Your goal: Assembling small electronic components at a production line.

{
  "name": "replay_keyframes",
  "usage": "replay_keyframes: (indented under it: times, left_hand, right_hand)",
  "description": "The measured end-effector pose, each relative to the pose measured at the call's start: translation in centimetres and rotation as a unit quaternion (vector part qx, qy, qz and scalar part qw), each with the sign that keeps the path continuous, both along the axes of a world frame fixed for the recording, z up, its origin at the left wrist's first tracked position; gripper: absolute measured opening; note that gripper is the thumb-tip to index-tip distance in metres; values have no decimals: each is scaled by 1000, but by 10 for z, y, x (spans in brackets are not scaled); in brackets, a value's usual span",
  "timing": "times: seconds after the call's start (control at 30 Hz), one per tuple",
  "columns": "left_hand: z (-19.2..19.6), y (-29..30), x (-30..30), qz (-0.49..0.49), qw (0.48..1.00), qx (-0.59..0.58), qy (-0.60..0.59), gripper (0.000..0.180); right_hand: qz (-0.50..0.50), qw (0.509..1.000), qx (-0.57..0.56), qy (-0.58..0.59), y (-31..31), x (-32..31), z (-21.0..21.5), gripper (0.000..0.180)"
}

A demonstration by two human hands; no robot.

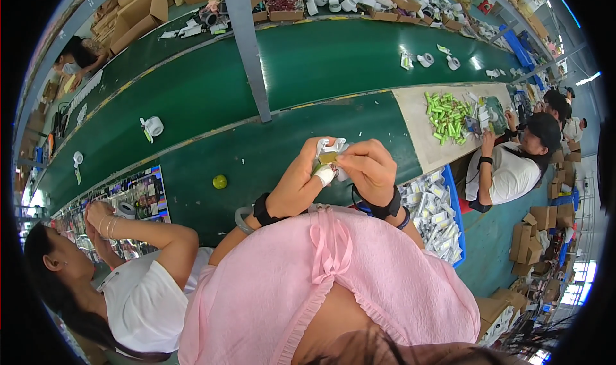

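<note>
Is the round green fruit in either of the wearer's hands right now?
No: the round green fruit lies on the green work surface, to the left of the left hand and right hand.

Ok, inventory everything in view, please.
Work table: one, green, centre
White-and-yellowish item: one, held, centre
Round object: one, green, table's left
Beige board: one, beige, table's right
Cylinders: many, lime green, on board
Bin: one, blue, near right
Packets: many, white and grey, in bin
Conveyor: one, green, beyond table
White objects: several, white, on conveyor
Glossy goods: many, mixed colours, left
Cardboard boxes: many, brown, picture's edges
Co-workers: several, nearest two white-clad, left and right
Top: one, pink, lower centre
Black wristbands: two, one per wrist
Left fingers: one set, on item
Right fingers: one set, on item
</note>
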State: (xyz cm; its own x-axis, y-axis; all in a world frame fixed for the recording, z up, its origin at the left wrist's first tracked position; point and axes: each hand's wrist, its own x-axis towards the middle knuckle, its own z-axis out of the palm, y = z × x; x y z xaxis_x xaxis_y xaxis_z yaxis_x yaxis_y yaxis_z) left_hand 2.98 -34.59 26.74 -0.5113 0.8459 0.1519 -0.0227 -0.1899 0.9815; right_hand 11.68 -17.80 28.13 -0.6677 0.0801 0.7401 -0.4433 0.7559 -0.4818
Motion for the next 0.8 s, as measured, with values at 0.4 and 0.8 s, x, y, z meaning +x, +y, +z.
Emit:
replay_keyframes:
  times: [0.4, 0.8]
  left_hand:
    - [2, 1, 3, -8, 994, 53, -92, 44]
    - [-6, 5, 12, 54, 997, 11, -51, 39]
  right_hand:
    - [-66, 997, 23, 21, -8, 1, -5, 28]
    - [-67, 997, 16, 35, -15, 5, -9, 27]
